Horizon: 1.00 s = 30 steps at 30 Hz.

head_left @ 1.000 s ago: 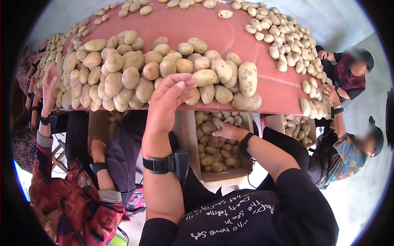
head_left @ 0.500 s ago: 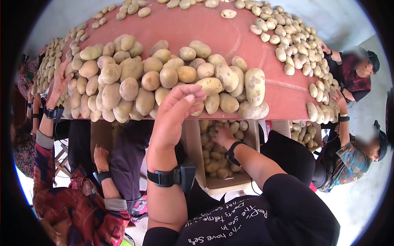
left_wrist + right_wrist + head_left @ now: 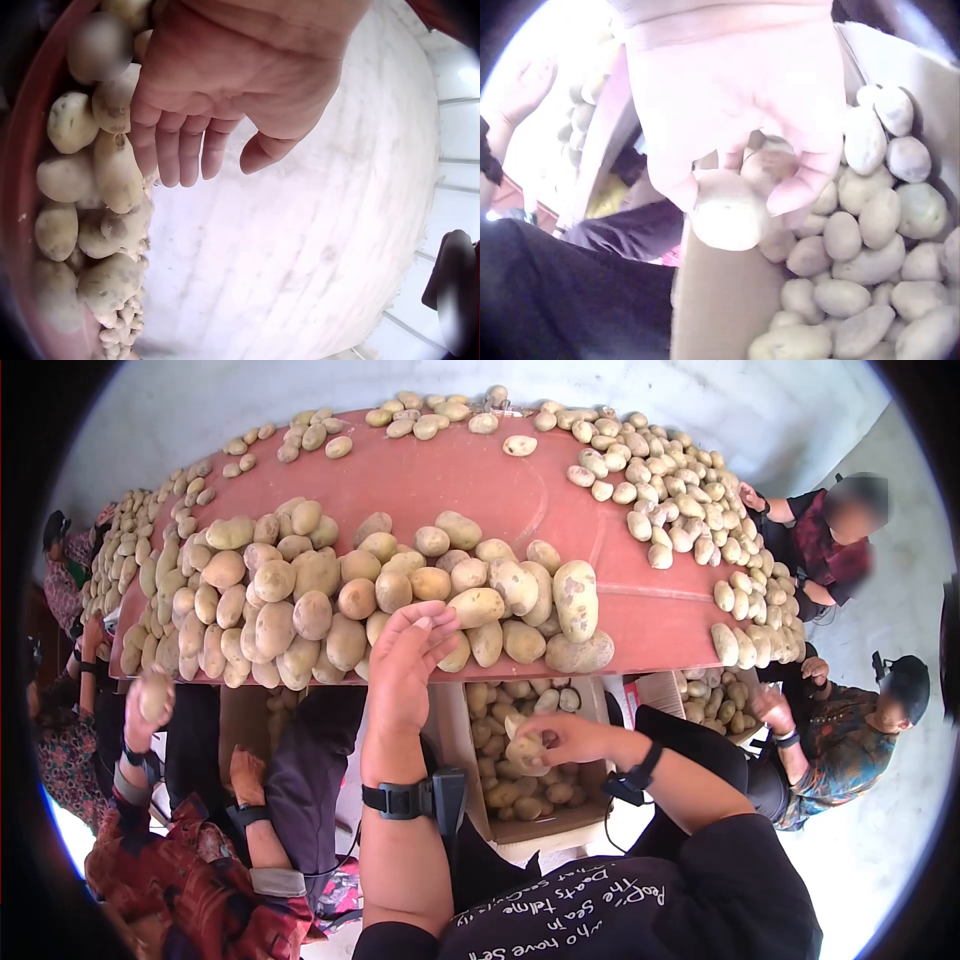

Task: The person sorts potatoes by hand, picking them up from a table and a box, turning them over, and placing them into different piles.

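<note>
My right hand (image 3: 575,740) grips a pale potato (image 3: 524,753) over the cardboard box. The right wrist view shows that pale potato (image 3: 727,217) between thumb and fingers, with a browner potato (image 3: 771,166) tucked behind it under the curled fingers. My left hand (image 3: 405,665) is raised at the table's near edge, its fingers loosely bent and holding nothing. It overlaps the front of the potato pile (image 3: 312,615) in the head view. In the left wrist view the left hand (image 3: 232,97) shows its palm, with potatoes (image 3: 118,174) right beside the fingers.
The cardboard box (image 3: 540,828) full of potatoes stands below the red table (image 3: 650,615). More potatoes (image 3: 690,510) lie along the table's far and right sides. A person (image 3: 190,880) on the left holds a potato (image 3: 155,697); others sit at the right.
My right hand has come up from among the boxed potatoes and now holds potatoes. The left hand keeps its pose. The left neighbour's raised hand has dropped from the pile, holding a potato.
</note>
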Each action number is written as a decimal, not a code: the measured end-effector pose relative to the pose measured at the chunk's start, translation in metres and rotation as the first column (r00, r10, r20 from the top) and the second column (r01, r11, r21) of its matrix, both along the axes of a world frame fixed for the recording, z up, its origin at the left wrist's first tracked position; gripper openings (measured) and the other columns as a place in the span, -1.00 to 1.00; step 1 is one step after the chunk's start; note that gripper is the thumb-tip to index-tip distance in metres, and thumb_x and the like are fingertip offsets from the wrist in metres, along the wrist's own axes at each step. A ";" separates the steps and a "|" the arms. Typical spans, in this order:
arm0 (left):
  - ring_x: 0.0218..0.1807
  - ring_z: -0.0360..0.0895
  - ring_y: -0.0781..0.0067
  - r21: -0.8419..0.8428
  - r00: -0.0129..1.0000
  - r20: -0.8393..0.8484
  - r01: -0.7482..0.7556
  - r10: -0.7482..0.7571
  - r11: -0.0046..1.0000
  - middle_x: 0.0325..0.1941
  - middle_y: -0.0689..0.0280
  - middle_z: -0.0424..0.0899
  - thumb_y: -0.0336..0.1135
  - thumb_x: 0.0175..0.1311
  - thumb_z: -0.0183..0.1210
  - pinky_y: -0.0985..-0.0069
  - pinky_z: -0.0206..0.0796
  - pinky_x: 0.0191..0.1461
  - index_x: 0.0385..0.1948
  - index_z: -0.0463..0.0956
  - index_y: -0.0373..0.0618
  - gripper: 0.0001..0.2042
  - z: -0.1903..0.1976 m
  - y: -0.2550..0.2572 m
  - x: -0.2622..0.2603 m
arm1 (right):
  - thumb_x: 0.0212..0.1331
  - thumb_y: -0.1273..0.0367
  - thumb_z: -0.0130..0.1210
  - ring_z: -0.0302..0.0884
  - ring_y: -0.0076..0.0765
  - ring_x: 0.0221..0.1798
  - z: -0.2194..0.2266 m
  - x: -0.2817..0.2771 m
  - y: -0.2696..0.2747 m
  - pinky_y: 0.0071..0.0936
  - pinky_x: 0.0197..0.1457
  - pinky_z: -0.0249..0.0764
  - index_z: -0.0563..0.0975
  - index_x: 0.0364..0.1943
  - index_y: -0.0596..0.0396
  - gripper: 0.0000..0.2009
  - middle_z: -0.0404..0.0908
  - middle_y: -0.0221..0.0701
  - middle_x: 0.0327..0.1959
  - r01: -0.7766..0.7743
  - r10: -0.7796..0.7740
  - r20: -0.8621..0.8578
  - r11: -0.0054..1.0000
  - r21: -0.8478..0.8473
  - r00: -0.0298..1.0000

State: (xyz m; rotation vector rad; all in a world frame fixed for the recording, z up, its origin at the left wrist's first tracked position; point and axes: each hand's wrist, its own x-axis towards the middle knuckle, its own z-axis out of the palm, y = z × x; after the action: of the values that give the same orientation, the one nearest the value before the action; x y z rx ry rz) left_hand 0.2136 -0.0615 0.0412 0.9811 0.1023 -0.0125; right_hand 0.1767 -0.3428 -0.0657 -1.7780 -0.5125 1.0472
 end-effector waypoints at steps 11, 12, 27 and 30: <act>0.02 0.60 0.37 -0.013 0.993 -0.070 -0.101 0.099 0.995 -0.07 0.24 0.63 -0.27 0.38 0.03 0.44 0.43 0.14 -0.04 0.50 -0.22 -0.73 -0.005 0.003 0.001 | 0.15 0.14 0.24 0.49 -0.49 0.00 0.227 0.167 0.050 -0.50 -0.04 0.51 0.36 0.28 0.15 -0.35 0.51 -0.36 -0.01 0.300 -0.254 0.387 0.952 -0.063 0.886; 0.02 0.60 0.38 -0.021 0.993 -0.068 -0.101 0.099 0.995 -0.07 0.25 0.64 -0.27 0.38 0.03 0.44 0.43 0.14 -0.04 0.50 -0.22 -0.74 -0.005 0.004 0.001 | 0.15 0.14 0.23 0.50 -0.47 -0.02 0.221 0.185 0.057 -0.50 -0.08 0.52 0.35 0.29 0.16 -0.35 0.51 -0.34 0.01 0.285 -0.212 0.430 0.952 -0.111 0.877; 0.01 0.58 0.47 -0.046 0.998 -0.037 -0.046 0.044 0.998 -0.07 0.28 0.64 -0.31 0.39 0.01 0.48 0.40 0.14 -0.06 0.51 -0.18 -0.78 -0.008 0.015 0.001 | 0.42 -0.01 -0.20 0.26 0.08 0.41 0.140 0.266 0.130 -0.01 0.26 0.47 -0.01 0.52 -0.23 -0.36 -0.02 -0.22 0.55 -0.095 0.298 0.221 0.768 -0.633 0.929; 0.01 0.58 0.47 -0.049 0.997 -0.042 -0.063 0.061 0.997 -0.06 0.29 0.63 -0.31 0.39 0.01 0.48 0.40 0.14 -0.06 0.52 -0.18 -0.78 -0.008 0.019 -0.002 | 0.42 -0.05 -0.24 0.27 0.10 0.40 0.138 0.261 0.125 0.04 0.25 0.46 -0.06 0.53 -0.19 -0.33 -0.01 -0.22 0.55 -0.019 0.249 0.259 0.756 -0.654 0.933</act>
State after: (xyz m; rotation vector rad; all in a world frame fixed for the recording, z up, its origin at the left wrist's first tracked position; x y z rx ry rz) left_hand 0.2114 -0.0427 0.0333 0.9270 0.1694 0.0221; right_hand 0.4375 -0.2178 0.0721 -2.6025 -0.5274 1.1074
